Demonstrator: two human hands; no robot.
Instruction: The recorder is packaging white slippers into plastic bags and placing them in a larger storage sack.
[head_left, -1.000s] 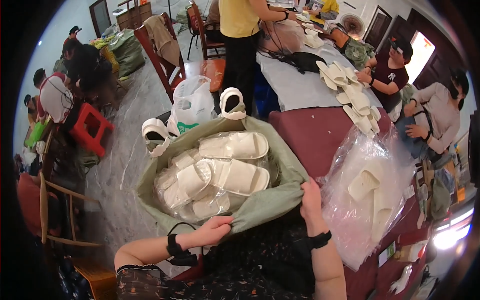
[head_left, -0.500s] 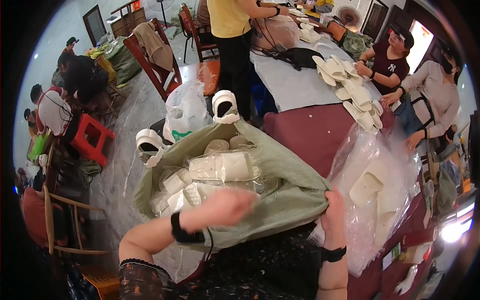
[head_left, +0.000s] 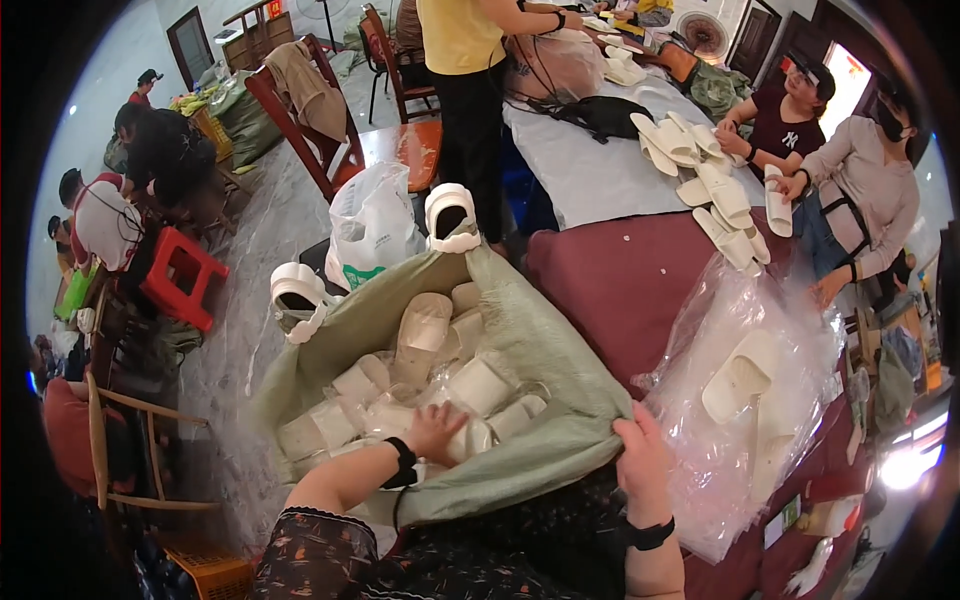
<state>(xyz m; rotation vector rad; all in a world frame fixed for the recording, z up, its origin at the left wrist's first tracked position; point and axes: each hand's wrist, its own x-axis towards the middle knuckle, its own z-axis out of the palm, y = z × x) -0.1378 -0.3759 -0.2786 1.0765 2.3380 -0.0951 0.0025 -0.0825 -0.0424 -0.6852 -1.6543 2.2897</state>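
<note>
Left hand (head_left: 436,430) now deeper among slippers (head_left: 470,385) (smooth, white)

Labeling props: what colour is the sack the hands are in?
Pale green sack, head view.

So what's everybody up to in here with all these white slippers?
The person wearing the camera has the left hand down inside a big green sack full of white slippers, resting on the wrapped pairs. The right hand grips the sack's rim. Beside it on the dark red table lies a clear plastic bag with more slippers. Other people sort slippers at the far table.
</note>
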